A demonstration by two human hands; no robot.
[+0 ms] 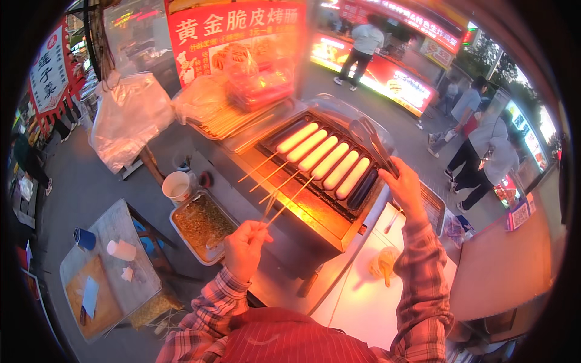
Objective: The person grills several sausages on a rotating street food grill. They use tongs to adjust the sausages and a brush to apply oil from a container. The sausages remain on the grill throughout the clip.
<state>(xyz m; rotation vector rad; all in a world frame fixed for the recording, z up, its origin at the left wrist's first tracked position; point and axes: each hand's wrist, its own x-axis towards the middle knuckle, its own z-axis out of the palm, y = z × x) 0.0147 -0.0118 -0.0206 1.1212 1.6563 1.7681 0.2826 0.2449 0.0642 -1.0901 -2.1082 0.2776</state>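
Several pale sausages [311, 144] lie side by side on a roller grill [363, 189] in front of me. Wooden skewers [258, 169] stick out of the near ends of those on the left; the ones at the right show no stick. My left hand [245, 249] pinches a few thin skewers at the grill's front edge. One of these reaches the near end of a middle sausage; whether it has entered is unclear. Metal tongs [374, 143] are gripped in my right hand [406, 188], raised over the grill's right end and apart from the sausages.
Left of the grill are a seasoning tray [187, 248], a paper cup [176, 186] and a hanging plastic bag [129, 120]. A cleaver [90, 297] lies on a low table's cutting board [104, 283]. A metal tray [432, 206] sits at right. People [485, 149] stand beyond.
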